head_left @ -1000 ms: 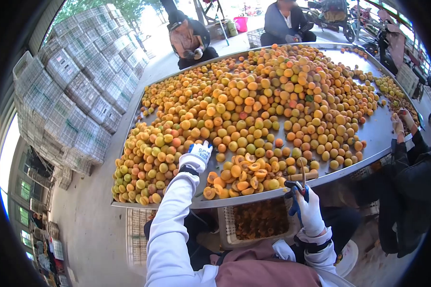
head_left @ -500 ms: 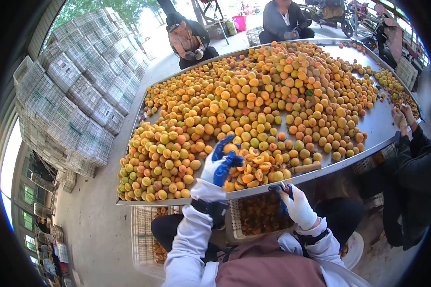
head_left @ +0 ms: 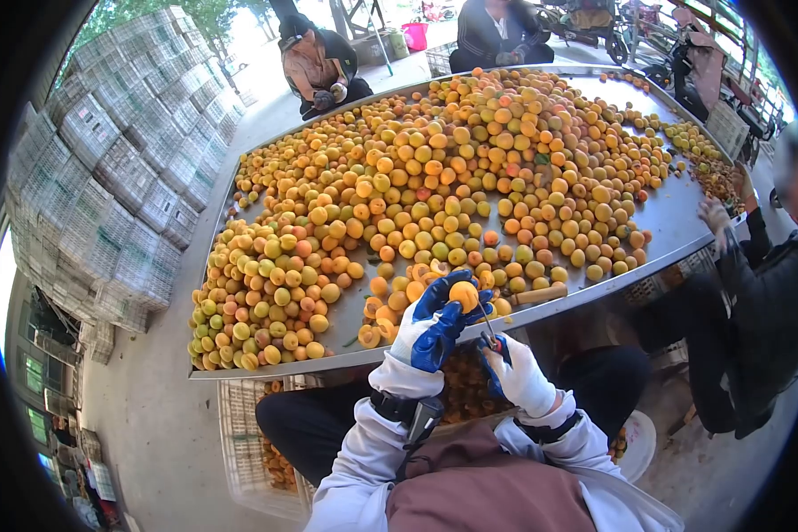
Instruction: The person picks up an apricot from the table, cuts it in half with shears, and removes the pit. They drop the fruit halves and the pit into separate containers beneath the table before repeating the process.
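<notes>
My left hand (head_left: 433, 330), in a white glove with a blue coated palm, grips a whole apricot (head_left: 464, 295) above the table's near edge. In my right hand (head_left: 521, 379), gloved the same way, is a small knife (head_left: 496, 344) with a dark handle. Its thin blade points up at the apricot, tip right by the fruit's underside. Halved apricots (head_left: 377, 332) lie on the metal table (head_left: 346, 356) beside my left hand. Below my hands, a crate of cut apricots (head_left: 464, 403) is partly hidden by my arms.
A large heap of apricots (head_left: 452, 168) covers much of the table. A wooden stick (head_left: 541, 294) lies near the front edge. Another crate (head_left: 244, 434) stands by my knee, with stacked crates (head_left: 124, 168) at left. Co-workers sit behind the table and at right (head_left: 754, 293).
My left hand has drawn back from the heap with an apricot, and my right hand has brought the knife up to it. The view has shifted slightly to the right.
</notes>
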{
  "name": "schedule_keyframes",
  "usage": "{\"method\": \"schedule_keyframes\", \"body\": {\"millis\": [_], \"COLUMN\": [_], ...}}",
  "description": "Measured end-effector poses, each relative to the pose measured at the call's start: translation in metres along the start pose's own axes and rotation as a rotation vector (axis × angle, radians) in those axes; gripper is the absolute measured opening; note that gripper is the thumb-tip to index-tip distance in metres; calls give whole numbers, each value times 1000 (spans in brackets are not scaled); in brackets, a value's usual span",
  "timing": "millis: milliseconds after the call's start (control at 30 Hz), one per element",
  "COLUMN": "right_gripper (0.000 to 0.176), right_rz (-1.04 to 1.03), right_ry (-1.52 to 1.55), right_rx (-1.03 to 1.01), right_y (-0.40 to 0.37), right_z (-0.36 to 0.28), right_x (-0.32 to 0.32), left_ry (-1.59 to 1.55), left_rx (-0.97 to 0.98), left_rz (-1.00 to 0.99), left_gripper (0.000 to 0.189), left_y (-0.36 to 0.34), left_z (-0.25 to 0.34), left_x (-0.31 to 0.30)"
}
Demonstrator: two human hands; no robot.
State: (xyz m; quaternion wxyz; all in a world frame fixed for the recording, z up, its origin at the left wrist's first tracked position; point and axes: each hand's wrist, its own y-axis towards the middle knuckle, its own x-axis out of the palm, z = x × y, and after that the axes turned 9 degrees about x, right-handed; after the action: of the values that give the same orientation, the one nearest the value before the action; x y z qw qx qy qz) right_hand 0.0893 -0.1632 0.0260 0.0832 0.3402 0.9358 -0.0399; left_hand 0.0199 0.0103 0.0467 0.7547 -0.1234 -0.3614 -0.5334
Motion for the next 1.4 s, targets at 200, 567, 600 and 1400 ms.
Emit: {"method": "schedule_keyframes", "body": {"millis": [200, 567, 600, 1400], "right_gripper": [19, 15, 15, 17], "right_rz": [-33, 85, 92, 237], "right_ry": [16, 109, 106, 122], "right_rx": [76, 13, 16, -48], "right_y": [-1, 4, 6, 21], "right_z": [3, 17, 19, 24], "right_x": [-8, 1, 1, 10], "left_ry": [43, 200, 222, 278], "left_rx": [40, -30, -17, 92], "left_rz": [-36, -80, -105, 46], "left_gripper": [51, 56, 54, 38], "left_y": [8, 8, 8, 29], "left_z": [-12, -23, -26, -40], "left_x": [3, 7, 9, 21]}}
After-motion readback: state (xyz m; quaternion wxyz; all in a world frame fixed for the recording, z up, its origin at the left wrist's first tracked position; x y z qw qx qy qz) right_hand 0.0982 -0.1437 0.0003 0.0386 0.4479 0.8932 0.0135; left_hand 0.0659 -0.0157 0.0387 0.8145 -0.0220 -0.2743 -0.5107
